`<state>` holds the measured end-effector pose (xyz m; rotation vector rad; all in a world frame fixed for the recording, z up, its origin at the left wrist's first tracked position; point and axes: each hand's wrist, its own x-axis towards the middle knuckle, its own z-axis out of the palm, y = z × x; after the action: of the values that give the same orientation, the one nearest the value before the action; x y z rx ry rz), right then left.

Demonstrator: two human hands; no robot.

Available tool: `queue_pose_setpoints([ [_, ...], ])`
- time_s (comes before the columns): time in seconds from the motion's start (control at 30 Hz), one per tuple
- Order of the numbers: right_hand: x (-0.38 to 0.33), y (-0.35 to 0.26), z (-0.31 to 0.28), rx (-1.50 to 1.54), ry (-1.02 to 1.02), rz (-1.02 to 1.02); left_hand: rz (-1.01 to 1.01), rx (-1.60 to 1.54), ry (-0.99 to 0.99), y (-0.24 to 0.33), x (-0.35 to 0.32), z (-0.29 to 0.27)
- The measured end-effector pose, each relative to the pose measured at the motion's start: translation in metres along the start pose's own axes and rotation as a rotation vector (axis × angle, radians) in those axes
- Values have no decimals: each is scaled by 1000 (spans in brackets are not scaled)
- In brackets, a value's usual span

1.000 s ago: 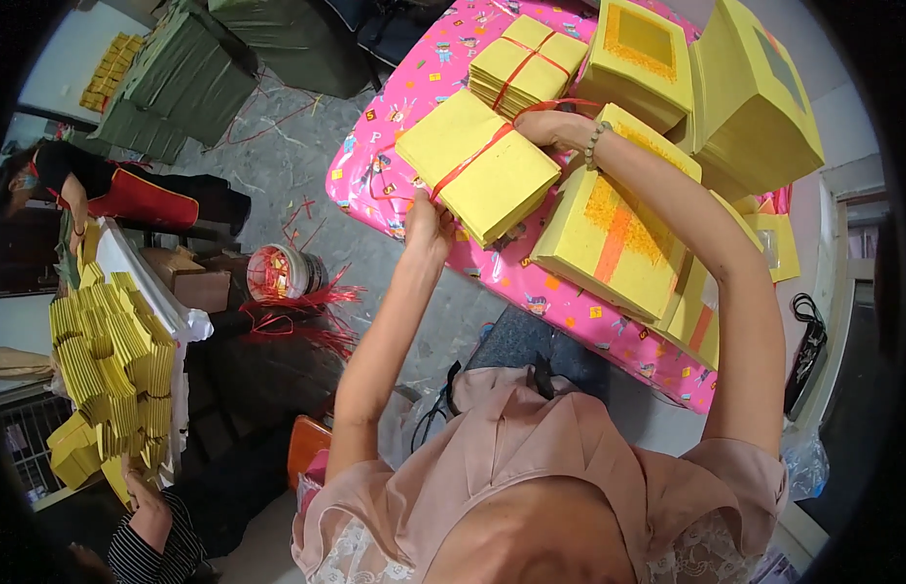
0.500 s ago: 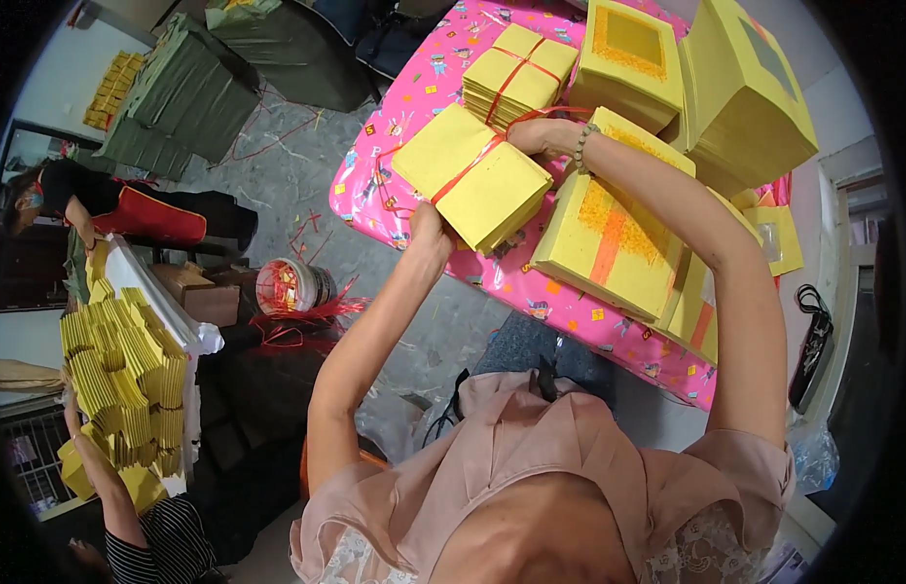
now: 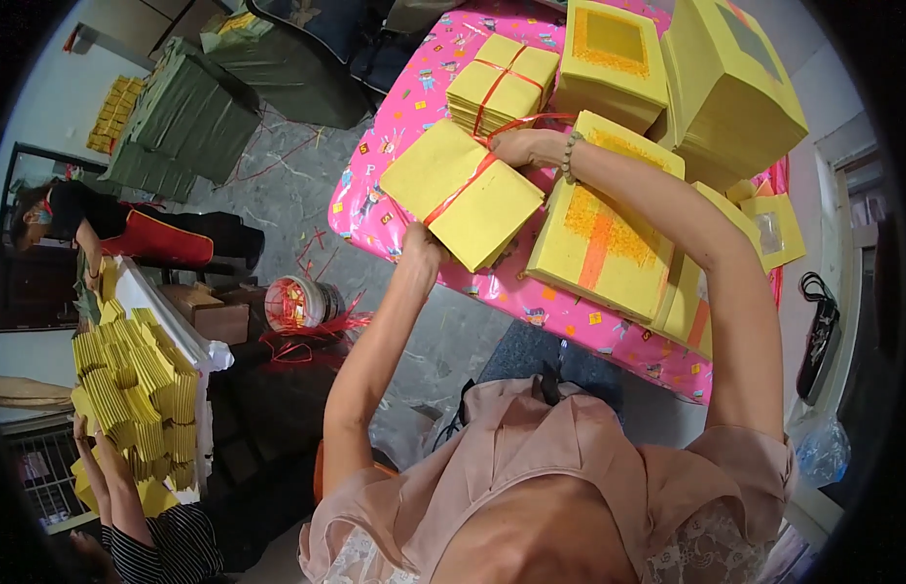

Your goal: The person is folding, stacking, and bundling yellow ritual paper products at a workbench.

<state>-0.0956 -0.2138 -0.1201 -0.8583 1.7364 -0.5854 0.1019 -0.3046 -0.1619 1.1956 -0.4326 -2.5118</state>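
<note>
A stack of yellow paper sheets [image 3: 443, 180] lies tilted in front of me, with red plastic string [image 3: 460, 191] running across its top. My left hand [image 3: 421, 245] grips the near left edge where the string comes down; its fingertips are partly hidden beneath the stack. At the far right edge my right hand [image 3: 523, 148], a bead bracelet at its wrist, is closed on the string, with a loose length trailing off to the right. Just beyond sits another yellow stack [image 3: 504, 83], tied crosswise with red string.
Tall yellow stacks [image 3: 609, 229] with orange patches crowd the right of the pink patterned tablecloth [image 3: 361, 209]. On the floor at left stands a bucket [image 3: 295, 304] near red string scraps. Two people work at a white-covered table [image 3: 205, 428] piled with yellow bundles [image 3: 132, 380].
My right hand has moved left, closer to the top of the stack. The stack has turned and tilted slightly. At the left table, a person's hands have shifted on the bundles.
</note>
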Motion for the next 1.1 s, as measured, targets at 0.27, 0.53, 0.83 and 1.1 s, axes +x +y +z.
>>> queue_pose_setpoints([
  [0.27, -30, -37, 0, 256, 158, -127, 494, 131, 9, 10, -21, 14],
  [0.53, -14, -47, -13, 429, 170, -451, 981, 261, 26, 35, -49, 21],
  [0.83, -8, -47, -5, 425, 84, -653, 1668, 908, -238, 28, -83, 26],
  [1.1, -18, -52, 15, 388, -63, -604, 1807, 1163, -113, -8, -80, -15],
])
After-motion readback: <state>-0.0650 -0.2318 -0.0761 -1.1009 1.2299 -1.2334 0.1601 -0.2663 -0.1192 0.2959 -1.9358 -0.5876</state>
